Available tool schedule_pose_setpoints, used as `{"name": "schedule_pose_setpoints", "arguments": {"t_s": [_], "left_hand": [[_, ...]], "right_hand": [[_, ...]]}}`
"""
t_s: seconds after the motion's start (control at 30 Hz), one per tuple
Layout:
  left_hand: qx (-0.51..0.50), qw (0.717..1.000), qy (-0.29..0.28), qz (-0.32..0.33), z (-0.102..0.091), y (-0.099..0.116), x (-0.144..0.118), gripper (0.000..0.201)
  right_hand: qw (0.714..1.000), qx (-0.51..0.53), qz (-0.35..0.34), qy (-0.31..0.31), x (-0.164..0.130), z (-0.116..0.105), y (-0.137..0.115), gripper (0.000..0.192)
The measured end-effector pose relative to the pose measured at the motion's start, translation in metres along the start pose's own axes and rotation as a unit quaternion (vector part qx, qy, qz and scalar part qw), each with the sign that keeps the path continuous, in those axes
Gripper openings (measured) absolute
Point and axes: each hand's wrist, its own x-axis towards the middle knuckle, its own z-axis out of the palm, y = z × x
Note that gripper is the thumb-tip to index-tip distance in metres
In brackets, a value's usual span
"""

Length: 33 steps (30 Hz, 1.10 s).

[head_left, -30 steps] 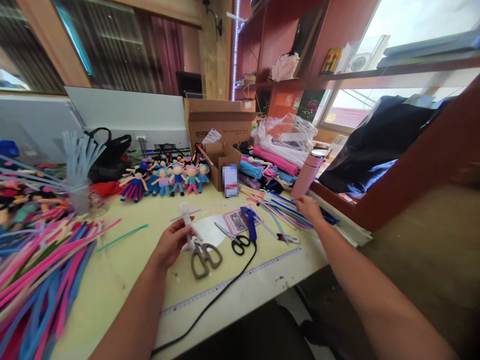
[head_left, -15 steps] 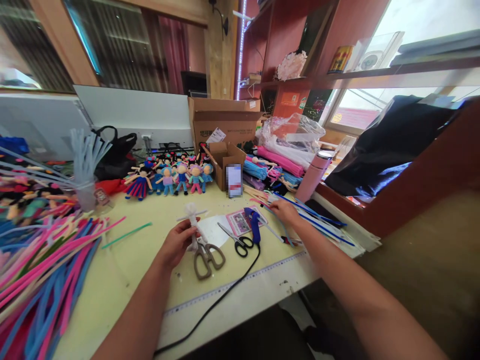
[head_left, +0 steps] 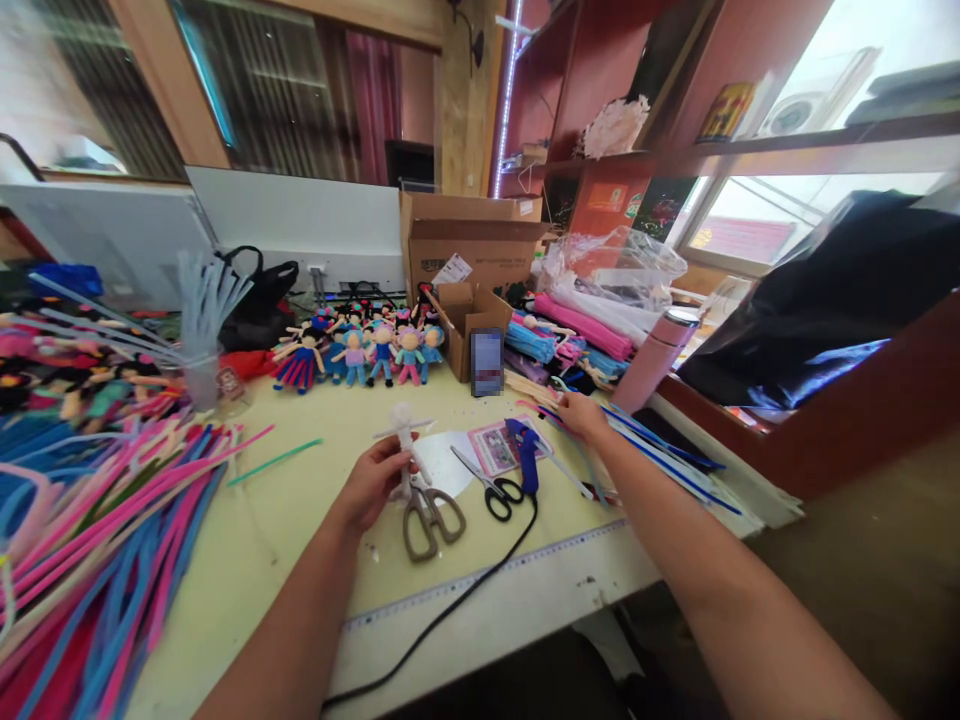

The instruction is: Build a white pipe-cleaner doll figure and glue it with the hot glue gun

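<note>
White pipe-cleaner doll (head_left: 406, 440) is standing upright in the left hand (head_left: 373, 483), its long axis running away from the person, round head at the far end and thin arms sticking out sideways. The left hand is curling around the doll's lower body, forearm reaching in from the near table (head_left: 247, 560) edge. Just right of it are lying tan-handled scissors (head_left: 429, 513), black-handled scissors (head_left: 491, 487) and a blue glue gun (head_left: 527, 455). The right hand (head_left: 581, 414) is stretching further out — palm down, fingers closing on blue pipe cleaners (head_left: 660, 452) that trail off rightward — though how firmly is unclear.
</note>
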Motion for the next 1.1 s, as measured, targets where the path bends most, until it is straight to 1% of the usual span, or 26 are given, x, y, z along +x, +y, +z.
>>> {"name": "schedule_pose_setpoints", "arguments": {"t_s": [0.07,0.17,0.27,0.37,0.53,0.63,0.67,0.7,0.73,0.8,0.87,0.9,1.0,1.07,1.1], "left_hand": [[0.002,1.000,-0.002,0.000,-0.001,0.000,0.000,0.044],[0.005,1.000,-0.001,0.002,-0.001,0.000,0.000,0.044],[0.004,1.000,0.000,0.004,-0.001,0.002,0.000,0.046],[0.003,1.000,0.001,0.008,0.000,0.003,-0.001,0.047],[0.001,1.000,0.003,0.011,-0.001,0.004,-0.002,0.048],[-0.003,1.000,0.003,0.013,-0.001,0.005,-0.004,0.047],[-0.004,1.000,0.003,0.013,-0.001,0.006,-0.004,0.047],[-0.006,1.000,0.004,0.013,-0.001,0.006,-0.004,0.047],[-0.007,1.000,0.006,0.013,-0.001,0.006,-0.005,0.047],[-0.008,1.000,0.009,0.013,-0.001,0.005,-0.005,0.047],[-0.008,1.000,0.013,0.014,-0.001,0.005,-0.004,0.047],[-0.008,1.000,0.015,0.014,-0.001,0.005,-0.004,0.047],[-0.006,1.000,0.017,0.017,-0.001,0.006,-0.005,0.047],[-0.003,1.000,0.016,0.018,-0.001,0.007,-0.005,0.048],[-0.002,1.000,0.016,0.018,-0.001,0.007,-0.005,0.048]], "right_hand": [[0.999,0.033,0.001,-0.017,0.002,-0.008,0.003,0.024],[0.994,0.090,-0.005,-0.063,0.000,-0.019,0.009,0.026],[0.984,0.140,-0.007,-0.113,-0.007,-0.029,0.020,0.016],[0.972,0.184,0.003,-0.147,-0.019,-0.036,0.032,0.008],[0.941,0.287,-0.009,-0.177,-0.048,-0.048,0.048,0.014],[0.907,0.383,-0.024,-0.175,-0.064,-0.054,0.055,0.018],[0.896,0.411,-0.031,-0.166,-0.068,-0.056,0.057,0.019],[0.891,0.426,-0.039,-0.150,-0.071,-0.057,0.059,0.020],[0.899,0.420,-0.046,-0.119,-0.073,-0.059,0.060,0.021],[0.933,0.356,-0.049,-0.033,-0.073,-0.062,0.063,0.021],[0.956,0.288,-0.039,0.045,-0.070,-0.067,0.066,0.020],[0.961,0.266,-0.033,0.069,-0.068,-0.070,0.068,0.020],[0.967,0.232,-0.021,0.105,-0.066,-0.084,0.077,0.022],[0.967,0.210,-0.021,0.142,-0.070,-0.099,0.082,0.024],[0.963,0.201,-0.030,0.174,-0.074,-0.109,0.083,0.026]]}}
